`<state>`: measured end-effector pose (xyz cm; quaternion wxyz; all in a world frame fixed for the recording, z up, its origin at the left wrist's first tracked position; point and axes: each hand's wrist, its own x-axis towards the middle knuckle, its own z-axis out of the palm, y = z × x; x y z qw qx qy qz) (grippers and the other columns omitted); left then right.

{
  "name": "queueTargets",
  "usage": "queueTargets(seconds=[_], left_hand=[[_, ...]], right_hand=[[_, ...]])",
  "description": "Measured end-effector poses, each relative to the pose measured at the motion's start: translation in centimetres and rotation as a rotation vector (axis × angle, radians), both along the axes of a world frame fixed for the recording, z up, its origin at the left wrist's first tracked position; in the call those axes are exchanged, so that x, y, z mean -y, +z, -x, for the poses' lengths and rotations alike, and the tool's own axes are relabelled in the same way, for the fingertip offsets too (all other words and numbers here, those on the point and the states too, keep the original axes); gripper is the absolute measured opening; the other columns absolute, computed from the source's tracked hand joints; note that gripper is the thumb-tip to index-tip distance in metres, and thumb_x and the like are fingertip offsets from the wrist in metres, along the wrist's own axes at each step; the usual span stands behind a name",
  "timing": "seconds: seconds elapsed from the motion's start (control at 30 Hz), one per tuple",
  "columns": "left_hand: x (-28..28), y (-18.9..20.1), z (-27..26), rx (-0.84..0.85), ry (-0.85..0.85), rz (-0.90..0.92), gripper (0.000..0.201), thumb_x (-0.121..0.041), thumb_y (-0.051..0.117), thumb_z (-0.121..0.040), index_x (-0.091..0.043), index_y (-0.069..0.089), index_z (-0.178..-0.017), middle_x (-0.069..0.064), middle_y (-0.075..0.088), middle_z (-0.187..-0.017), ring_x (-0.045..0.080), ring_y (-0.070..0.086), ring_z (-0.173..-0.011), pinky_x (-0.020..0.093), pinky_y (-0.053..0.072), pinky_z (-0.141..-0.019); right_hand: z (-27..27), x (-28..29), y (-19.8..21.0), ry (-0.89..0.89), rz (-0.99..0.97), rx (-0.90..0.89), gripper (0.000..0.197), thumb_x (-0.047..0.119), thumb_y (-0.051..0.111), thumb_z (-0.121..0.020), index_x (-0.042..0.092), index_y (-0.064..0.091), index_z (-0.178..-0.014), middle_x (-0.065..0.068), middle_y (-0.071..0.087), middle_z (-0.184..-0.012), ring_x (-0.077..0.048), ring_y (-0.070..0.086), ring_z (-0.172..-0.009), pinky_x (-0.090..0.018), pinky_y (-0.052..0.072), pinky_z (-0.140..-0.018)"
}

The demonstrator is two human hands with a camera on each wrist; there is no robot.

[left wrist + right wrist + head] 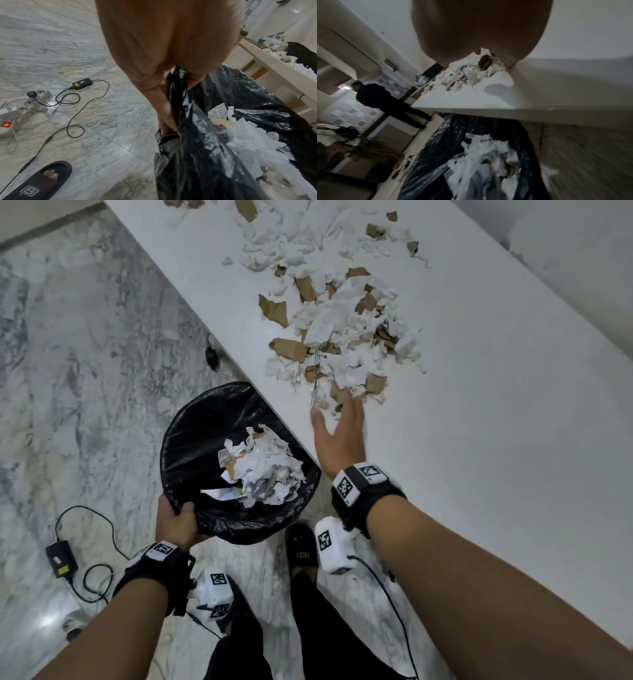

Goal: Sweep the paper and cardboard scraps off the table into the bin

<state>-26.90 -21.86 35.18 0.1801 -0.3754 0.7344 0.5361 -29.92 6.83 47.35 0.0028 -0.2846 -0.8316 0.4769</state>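
Observation:
White paper and brown cardboard scraps (346,333) lie heaped on the white table (496,412), with more spread toward its far end (284,248). My right hand (339,426) stretches flat over the table's near edge, fingers straight, fingertips at the near side of the heap (471,75). Below the table edge hangs a black-lined bin (202,440) with crumpled paper (263,470) in it. My left hand (176,520) grips the bin's near rim, fingers curled round the black liner (178,102).
A power adapter (61,558) and cables lie on the marble floor at left, with a power strip (25,106) nearby. My sandalled feet (301,549) stand beside the bin. A chair caster (211,356) sits under the table. A person (385,102) stands farther off.

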Motion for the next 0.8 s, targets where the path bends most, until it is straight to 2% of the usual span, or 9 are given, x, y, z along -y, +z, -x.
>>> queueTargets(seconds=[0.1, 0.2, 0.27, 0.4, 0.47, 0.57, 0.63, 0.73, 0.8], left_hand=[[0.0, 0.4, 0.3, -0.003, 0.023, -0.009, 0.034, -0.010, 0.049, -0.103, -0.022, 0.048, -0.135, 0.020, 0.060, -0.135, 0.047, 0.068, -0.111, 0.043, 0.063, -0.049], [0.0, 0.4, 0.7, -0.006, 0.022, -0.014, 0.035, -0.012, 0.049, -0.103, -0.024, 0.048, -0.136, 0.020, 0.060, -0.137, 0.047, 0.068, -0.110, 0.047, 0.064, -0.052], [-0.1, 0.3, 0.8, -0.009, 0.021, -0.022, 0.034, -0.012, 0.049, -0.102, -0.022, 0.050, -0.135, 0.023, 0.061, -0.136, 0.048, 0.069, -0.108, 0.049, 0.064, -0.053], [-0.9, 0.8, 1.0, -0.014, 0.056, -0.028, 0.034, -0.007, 0.047, -0.105, -0.016, 0.047, -0.138, 0.024, 0.059, -0.136, 0.049, 0.066, -0.111, 0.038, 0.060, -0.041], [-1.3, 1.3, 1.0, -0.020, 0.071, -0.049, 0.033, -0.006, 0.046, -0.106, -0.016, 0.046, -0.138, 0.026, 0.057, -0.138, 0.047, 0.065, -0.108, 0.036, 0.059, -0.041], [-1.8, 2.1, 1.2, -0.031, 0.068, -0.067, 0.024, -0.006, 0.045, -0.107, -0.019, 0.046, -0.128, 0.027, 0.056, -0.141, 0.041, 0.063, -0.103, 0.040, 0.058, -0.058], [-1.8, 2.4, 1.4, -0.026, 0.075, -0.086, 0.022, -0.006, 0.045, -0.108, -0.021, 0.044, -0.123, 0.027, 0.056, -0.141, 0.039, 0.062, -0.102, 0.042, 0.057, -0.062], [-1.7, 2.6, 1.8, -0.021, 0.065, -0.074, 0.023, -0.007, 0.046, -0.107, -0.025, 0.044, -0.122, 0.026, 0.057, -0.141, 0.040, 0.064, -0.102, 0.037, 0.059, -0.054], [-1.7, 2.7, 2.0, -0.019, 0.062, -0.066, 0.024, -0.007, 0.046, -0.107, -0.026, 0.044, -0.122, 0.024, 0.057, -0.140, 0.039, 0.064, -0.102, 0.034, 0.059, -0.044]], right_hand=[[0.1, 0.3, 0.3, 0.003, -0.051, -0.064, 0.065, 0.042, 0.049, -0.098, 0.025, 0.020, -0.154, 0.002, 0.011, -0.164, -0.012, 0.010, -0.150, -0.024, 0.014, -0.115], [1.2, -2.7, 0.8, -0.042, -0.310, -0.117, 0.059, 0.042, 0.047, -0.095, 0.021, 0.034, -0.148, -0.003, 0.028, -0.157, -0.022, 0.029, -0.143, -0.040, 0.031, -0.116], [2.7, -5.7, 0.9, -0.026, -0.427, -0.094, 0.058, 0.044, 0.049, -0.092, 0.022, 0.039, -0.146, -0.004, 0.031, -0.154, -0.026, 0.033, -0.140, -0.048, 0.036, -0.110], [6.6, -10.2, 0.5, 0.152, -0.400, 0.111, 0.069, 0.057, 0.048, -0.091, 0.035, 0.025, -0.152, -0.002, 0.010, -0.164, -0.027, 0.011, -0.150, -0.050, 0.022, -0.118], [7.7, -10.2, -0.2, 0.239, -0.333, 0.165, 0.071, 0.061, 0.046, -0.091, 0.036, 0.021, -0.153, -0.002, 0.005, -0.165, -0.025, 0.007, -0.152, -0.047, 0.017, -0.121], [7.8, -7.5, -1.2, 0.261, -0.278, 0.197, 0.073, 0.062, 0.044, -0.092, 0.033, 0.022, -0.154, -0.004, 0.008, -0.165, -0.025, 0.006, -0.152, -0.046, 0.010, -0.122], [7.1, -5.0, -1.5, 0.255, -0.299, 0.192, 0.071, 0.060, 0.044, -0.093, 0.031, 0.023, -0.154, -0.005, 0.012, -0.164, -0.026, 0.007, -0.152, -0.048, 0.009, -0.122], [5.9, -2.0, -1.6, 0.307, -0.361, 0.175, 0.066, 0.058, 0.042, -0.093, 0.032, 0.027, -0.152, -0.002, 0.017, -0.163, -0.024, 0.011, -0.151, -0.048, 0.008, -0.122], [5.6, -1.3, -1.4, 0.315, -0.371, 0.126, 0.060, 0.054, 0.043, -0.093, 0.031, 0.037, -0.148, -0.002, 0.024, -0.160, -0.023, 0.022, -0.147, -0.049, 0.014, -0.120]])
